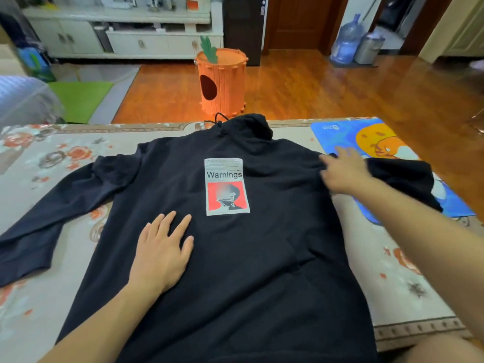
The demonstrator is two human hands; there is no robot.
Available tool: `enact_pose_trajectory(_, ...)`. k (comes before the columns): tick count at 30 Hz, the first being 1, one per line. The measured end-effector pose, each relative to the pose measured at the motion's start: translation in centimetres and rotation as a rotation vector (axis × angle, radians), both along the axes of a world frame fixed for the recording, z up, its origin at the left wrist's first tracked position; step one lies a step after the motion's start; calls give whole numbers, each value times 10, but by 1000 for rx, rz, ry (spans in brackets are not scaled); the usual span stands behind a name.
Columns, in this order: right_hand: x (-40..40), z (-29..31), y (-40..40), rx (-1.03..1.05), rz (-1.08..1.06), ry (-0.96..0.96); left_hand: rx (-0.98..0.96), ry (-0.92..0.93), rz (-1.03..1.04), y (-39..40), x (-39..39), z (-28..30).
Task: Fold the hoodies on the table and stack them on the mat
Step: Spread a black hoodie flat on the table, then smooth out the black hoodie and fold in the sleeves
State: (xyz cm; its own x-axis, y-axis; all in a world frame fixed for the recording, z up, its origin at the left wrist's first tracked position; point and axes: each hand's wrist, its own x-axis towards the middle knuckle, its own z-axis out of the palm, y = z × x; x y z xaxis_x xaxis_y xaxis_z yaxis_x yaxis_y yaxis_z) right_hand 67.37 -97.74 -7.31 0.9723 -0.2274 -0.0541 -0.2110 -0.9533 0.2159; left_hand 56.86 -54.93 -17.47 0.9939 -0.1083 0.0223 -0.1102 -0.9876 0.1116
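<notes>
Keep your left hand [161, 251] pressed flat, fingers spread, on the soft black cotton hoodie [222, 244] lying face-down across the floral table cover [52, 158], while your right hand [343, 171], fingers extended, gathers the limp right sleeve [403, 176] (draped over the blue cartoon mat [340, 132]) and folds it inward.

The single head-worn wide-angle camera looks forward and down, close above the tabletop [52, 158], with the floor [314, 87] beyond.
</notes>
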Motion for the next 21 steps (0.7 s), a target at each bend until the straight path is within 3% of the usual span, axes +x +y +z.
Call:
enact_pose_trajectory(3, 4, -29, 66, 180, 228, 27, -8, -1, -1, -1, -1, 0)
enact_pose_trajectory(5, 3, -41, 77, 144, 326, 70, -9, -3, -4, 0, -2, 0)
enact_pose_trajectory(7, 7, -48, 57, 149, 130, 182, -26, -3, 0, -1, -3, 0)
enact_pose_trajectory(10, 20, -38, 48, 73, -389, 273, -22, -12, 0, -1, -2, -2)
enact_pose_trajectory(11, 26, -34, 59, 1, -390, 229, -16, -10, 0, 0, -1, -2)
enact_pose_trajectory(13, 36, -37, 100, -11, -35, -7, -12, -20, -11, -1, 0, -4)
enact_pose_trajectory(15, 40, -54, 154, 168, 286, -82, -13, -26, -11, -1, -3, 0)
enact_pose_trajectory(16, 37, -64, 181, 263, 366, -30, -18, -16, -14, -1, -2, 1)
enact_pose_trajectory(19, 24, -93, 225, 321, 298, -8, -105, 23, -66, 0, 0, 5)
enact_pose_trajectory(21, 24, -98, 224, 297, 293, -73, -420, 16, -61, 13, 4, 16)
